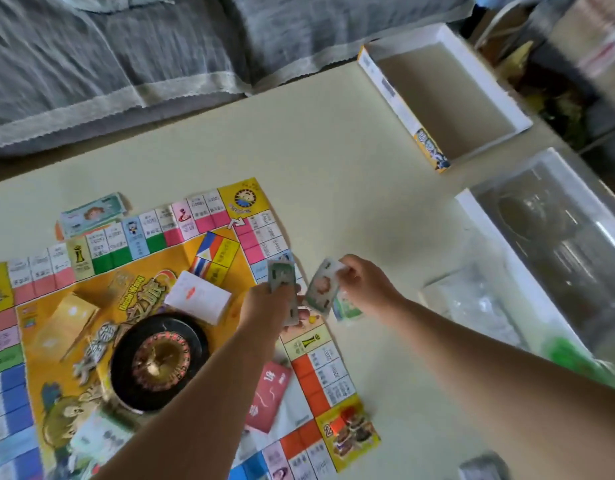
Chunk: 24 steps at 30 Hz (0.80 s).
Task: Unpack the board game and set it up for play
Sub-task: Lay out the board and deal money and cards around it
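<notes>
Over the right edge of the game board
The left hand gripped a stack of bills; the right hand pinched 1 bill just beside it. A roulette wheel sat mid-board, the open box beyond its far corner.

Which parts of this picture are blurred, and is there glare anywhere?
Head view: motion blur smears the picture's right side, worst on the clear plastic tray, which also shows glare streaks; the stack of notes in the left hand and the single note in the right hand are soft; the roulette wheel is sharper.
</notes>
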{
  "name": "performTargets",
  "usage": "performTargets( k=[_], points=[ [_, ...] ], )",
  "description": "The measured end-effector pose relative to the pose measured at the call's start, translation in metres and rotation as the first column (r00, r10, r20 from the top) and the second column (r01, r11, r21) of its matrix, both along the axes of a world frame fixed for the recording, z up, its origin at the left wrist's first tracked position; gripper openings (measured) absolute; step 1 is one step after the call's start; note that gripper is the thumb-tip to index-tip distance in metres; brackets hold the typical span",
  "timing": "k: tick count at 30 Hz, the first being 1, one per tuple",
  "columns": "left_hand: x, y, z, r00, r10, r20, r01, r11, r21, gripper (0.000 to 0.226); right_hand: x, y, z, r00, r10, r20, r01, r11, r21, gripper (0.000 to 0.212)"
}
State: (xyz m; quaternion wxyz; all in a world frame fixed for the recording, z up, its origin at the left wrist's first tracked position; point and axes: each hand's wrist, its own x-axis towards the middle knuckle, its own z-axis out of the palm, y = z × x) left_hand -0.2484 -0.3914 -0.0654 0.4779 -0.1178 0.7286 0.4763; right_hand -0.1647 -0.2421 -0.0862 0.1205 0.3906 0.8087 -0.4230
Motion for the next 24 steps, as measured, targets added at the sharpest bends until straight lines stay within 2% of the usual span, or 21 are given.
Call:
performTargets(
  k=[5, 10, 13, 15, 17, 20, 22, 24],
  points=[
    [0.026, -0.003, 0.003, 0.999, -0.038, 0.011, 0.038, 0.999, 0.036, 0.019, 0.023, 0.016, -0.015, 0.981, 0.170, 0.093, -0.188, 0.950, 0.247, 0.026],
    [0.032, -0.015, 0.008, 0.997, -0.069, 0.030, 0.067, 0.995, 0.069, 0.017, 0.014, 0.007, -0.011, 0.981, 0.139, 0.138, -0.186, 0.882, 0.432, 0.019],
    [0.033, -0.022, 0.010, 0.994, -0.108, -0.004, 0.108, 0.992, 0.067, 0.018, 0.009, -0.005, -0.002, 0.990, 0.132, 0.049, -0.140, 0.875, 0.463, 0.026],
    [0.034, -0.030, 0.013, 0.985, -0.165, -0.041, 0.167, 0.985, 0.045, 0.019, 0.004, -0.021, 0.004, 0.971, 0.184, -0.154, -0.104, 0.901, 0.422, 0.026],
    [0.035, -0.039, 0.015, 0.975, -0.212, -0.070, 0.215, 0.976, 0.037, 0.019, -0.004, -0.043, 0.012, 0.908, 0.240, -0.343, -0.151, 0.952, 0.268, 0.022],
    [0.035, -0.059, 0.019, 0.964, -0.247, -0.099, 0.247, 0.969, -0.012, 0.019, -0.011, -0.084, 0.021, 0.871, 0.336, -0.358, -0.342, 0.939, 0.049, 0.018],
    [0.034, -0.083, 0.021, 0.947, -0.264, -0.185, 0.251, 0.964, -0.091, 0.017, -0.011, -0.111, 0.021, 0.841, 0.420, -0.341, -0.429, 0.902, 0.052, 0.016],
    [0.034, -0.109, 0.021, 0.924, -0.265, -0.276, 0.218, 0.957, -0.191, 0.010, -0.009, -0.128, 0.018, 0.826, 0.436, -0.356, -0.437, 0.896, 0.082, 0.018]
  ],
)
